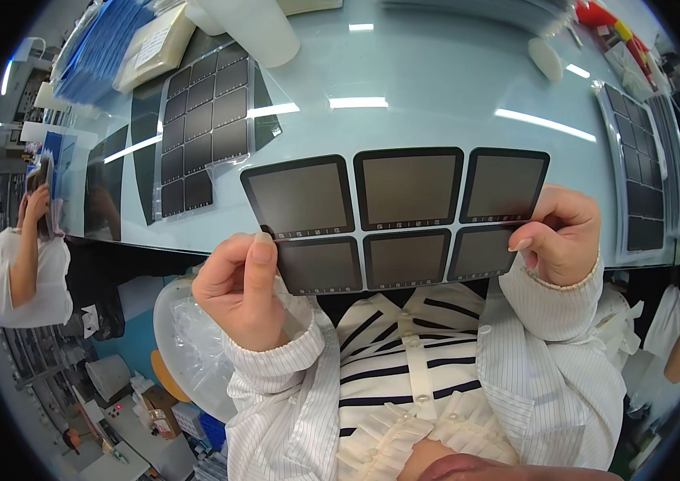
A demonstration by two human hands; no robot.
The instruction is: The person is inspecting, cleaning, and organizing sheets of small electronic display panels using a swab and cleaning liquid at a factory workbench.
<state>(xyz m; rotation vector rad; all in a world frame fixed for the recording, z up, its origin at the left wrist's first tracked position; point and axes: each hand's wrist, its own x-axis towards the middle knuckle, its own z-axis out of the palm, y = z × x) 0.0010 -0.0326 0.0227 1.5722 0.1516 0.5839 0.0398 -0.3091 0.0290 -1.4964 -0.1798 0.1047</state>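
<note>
Between my two hands I hold up a clear sheet of grey panels (408, 192). Its panels have black borders and stand in two rows, with small light marks along their lower edges. My left hand (244, 293) pinches the left edge, thumb on the front face. At the opposite edge, my right hand (566, 236) grips with thumb and fingers closed. The sheet is raised and tilted near the table's front edge, over my striped top.
Similar dark-panel sheets (205, 120) lie on the glossy table (404, 104) at left, and another stack (636, 164) at right. A white cylinder (256, 32) and blue stacked sheets (103, 56) sit at the back left. A white bin (171, 321) stands below. People work at both sides.
</note>
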